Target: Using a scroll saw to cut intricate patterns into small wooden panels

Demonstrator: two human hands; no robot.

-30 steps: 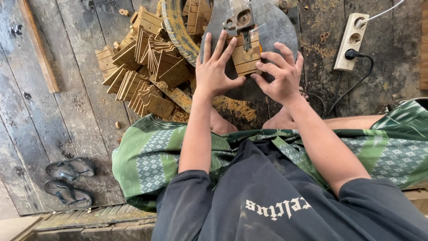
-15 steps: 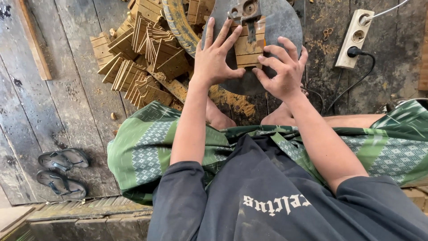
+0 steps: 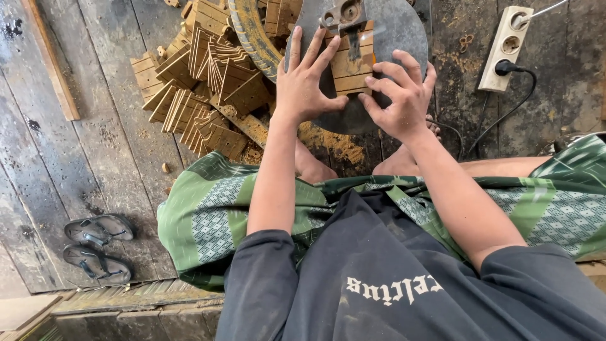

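left hand (image 3: 307,82) fingers spread wider | wood piece (image 3: 353,66) nudged further under blade

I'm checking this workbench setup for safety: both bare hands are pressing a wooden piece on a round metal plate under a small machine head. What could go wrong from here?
1. The left hand and right hand press the wooden piece close beside the machine head; a slip could bring unprotected fingers against it.
2. The power strip lies on the dusty floor near sawdust; possibly a fire hazard.
3. The black cable runs near the legs and might snag.
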